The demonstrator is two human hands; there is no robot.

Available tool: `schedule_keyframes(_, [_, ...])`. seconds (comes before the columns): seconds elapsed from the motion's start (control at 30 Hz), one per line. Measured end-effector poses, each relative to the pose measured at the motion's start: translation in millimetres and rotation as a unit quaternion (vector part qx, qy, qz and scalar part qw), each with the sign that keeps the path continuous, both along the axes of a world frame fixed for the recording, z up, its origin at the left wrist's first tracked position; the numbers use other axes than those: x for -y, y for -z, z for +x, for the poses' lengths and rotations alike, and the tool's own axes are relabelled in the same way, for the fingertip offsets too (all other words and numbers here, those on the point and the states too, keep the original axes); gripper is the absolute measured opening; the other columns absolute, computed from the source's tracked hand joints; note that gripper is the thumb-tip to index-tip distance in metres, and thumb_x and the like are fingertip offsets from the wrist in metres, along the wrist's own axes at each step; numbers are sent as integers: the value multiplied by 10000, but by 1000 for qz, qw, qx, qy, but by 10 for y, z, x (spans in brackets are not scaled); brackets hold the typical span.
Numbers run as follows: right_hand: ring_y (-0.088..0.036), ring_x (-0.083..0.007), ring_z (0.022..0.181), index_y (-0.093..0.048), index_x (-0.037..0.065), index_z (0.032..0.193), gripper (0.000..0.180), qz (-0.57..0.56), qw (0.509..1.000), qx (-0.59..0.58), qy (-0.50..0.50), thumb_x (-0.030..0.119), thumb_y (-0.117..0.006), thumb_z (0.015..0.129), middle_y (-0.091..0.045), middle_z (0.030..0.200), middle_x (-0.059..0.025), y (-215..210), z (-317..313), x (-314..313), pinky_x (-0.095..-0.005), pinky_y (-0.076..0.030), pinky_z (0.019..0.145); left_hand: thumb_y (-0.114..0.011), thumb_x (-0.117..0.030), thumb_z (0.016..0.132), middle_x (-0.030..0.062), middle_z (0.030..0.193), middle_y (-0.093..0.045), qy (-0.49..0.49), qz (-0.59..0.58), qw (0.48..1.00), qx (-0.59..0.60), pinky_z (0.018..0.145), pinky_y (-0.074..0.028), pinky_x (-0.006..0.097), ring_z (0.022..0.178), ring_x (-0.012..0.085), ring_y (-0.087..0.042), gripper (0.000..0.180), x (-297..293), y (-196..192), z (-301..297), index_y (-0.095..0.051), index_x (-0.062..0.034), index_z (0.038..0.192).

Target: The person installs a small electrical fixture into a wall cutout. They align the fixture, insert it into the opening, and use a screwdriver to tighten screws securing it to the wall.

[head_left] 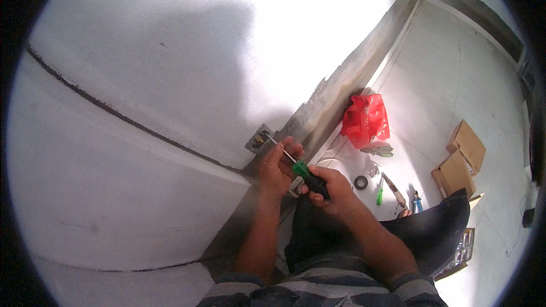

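Note:
My right hand (331,189) is closed round the green and black handle of a screwdriver (310,178). Its thin metal shaft slants up and left to a small grey wall box (260,139). The tip reaches the box's opening, where some brass-coloured parts show. Just below the box, my left hand (277,170) is curled about the shaft, which runs between thumb and fingers. Whether those fingers also pinch a small part is too fine to tell.
On the tiled floor (438,79) to the right lie a red plastic bag (367,120), pliers (378,151), black tape (360,182), a green screwdriver (380,195) and a blue-handled tool (418,202). Cardboard boxes (455,173) stand farther right. The white wall (142,193) rises at left.

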State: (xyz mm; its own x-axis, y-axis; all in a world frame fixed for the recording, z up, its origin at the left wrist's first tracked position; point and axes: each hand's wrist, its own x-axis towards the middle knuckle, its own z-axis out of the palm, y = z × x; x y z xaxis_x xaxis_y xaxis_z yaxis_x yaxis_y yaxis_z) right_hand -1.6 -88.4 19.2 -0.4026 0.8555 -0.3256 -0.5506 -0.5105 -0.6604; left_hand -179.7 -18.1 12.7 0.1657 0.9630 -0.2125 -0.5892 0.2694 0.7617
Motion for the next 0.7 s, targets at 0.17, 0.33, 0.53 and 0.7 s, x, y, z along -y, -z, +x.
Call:
schedule_keyframes(0.17, [-592, -168, 560, -608, 20, 1148, 274, 449, 737, 417, 284, 237, -603, 980, -665, 845, -106, -139, -84, -17, -273, -450, 464, -564, -202, 1037, 120, 946, -724, -63, 44, 997, 14, 803, -568, 357, 880, 224, -697, 244, -13, 62, 109, -646, -4, 1153])
schedule_keyframes(0.33, [-637, -220, 757, -597, 20, 1215, 326, 164, 956, 181, 160, 198, -655, 947, -654, 940, -141, -167, 130, 27, -313, -510, 627, -589, -197, 1026, 105, 920, -727, -72, 27, 996, 33, 758, -563, 337, 830, 211, -695, 231, -60, 23, 131, -653, -1, 1132])
schedule_keyframes(0.53, [-630, -201, 665, -588, -10, 1234, 337, 411, 750, 469, 220, 218, -601, 987, -685, 885, -127, -147, 106, 9, -317, -526, 612, -600, -210, 1021, 102, 909, -727, -93, 22, 995, 25, 733, -574, 322, 808, 201, -699, 243, -102, -1, 149, -657, 1, 1128])
schedule_keyframes(0.7, [-663, -233, 809, -579, 8, 1275, 378, 210, 928, 277, 135, 216, -645, 967, -692, 980, -169, -173, -22, 92, -366, -541, 750, -599, -210, 1020, 113, 909, -726, -77, 8, 995, 66, 742, -588, 330, 806, 202, -702, 252, -89, 8, 62, -653, 7, 1137])
